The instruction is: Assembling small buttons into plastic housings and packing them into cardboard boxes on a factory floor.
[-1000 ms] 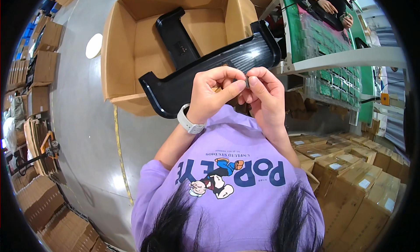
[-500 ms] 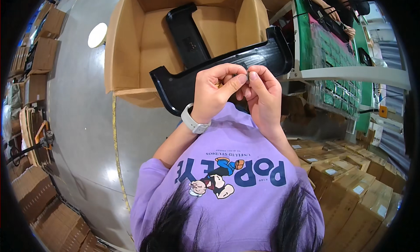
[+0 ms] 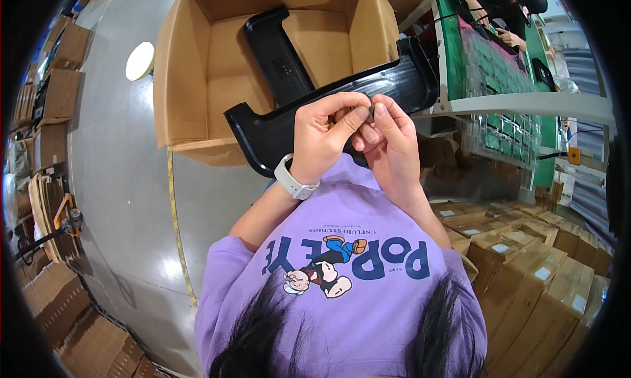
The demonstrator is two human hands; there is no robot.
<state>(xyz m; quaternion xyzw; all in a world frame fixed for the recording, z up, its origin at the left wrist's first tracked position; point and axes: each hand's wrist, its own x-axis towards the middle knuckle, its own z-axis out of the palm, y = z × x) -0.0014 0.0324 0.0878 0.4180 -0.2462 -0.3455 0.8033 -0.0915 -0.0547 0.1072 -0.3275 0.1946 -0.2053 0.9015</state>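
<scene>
My left hand (image 3: pixel 327 133), with a pale watch on its wrist, pinches thumb against forefinger. Facing it, my right hand (image 3: pixel 392 138) is pinched too, and the fingertips of both nearly meet. Between them shows a tiny dark piece (image 3: pixel 371 111), too small to name. Just beyond and beneath my hands is a black plastic tray-like panel (image 3: pixel 263 132) with upturned ends, lying across the near edge of an open cardboard box (image 3: pixel 230 69). A second black panel (image 3: pixel 277 56) of similar shape rests inside the box, tilted.
A white-framed rack (image 3: pixel 526 107) with clear trays of green pieces stands to the right; a co-worker's hands (image 3: pixel 509 38) are behind it. Stacked cartons (image 3: pixel 519 273) fill the lower right. More cardboard (image 3: pixel 49 299) lines the left, beside a round white object (image 3: pixel 140 61).
My hands stay pinched together, with the fingertips shifting slightly. The box and rack sit slightly further left in view. The co-worker's hands have moved a little.
</scene>
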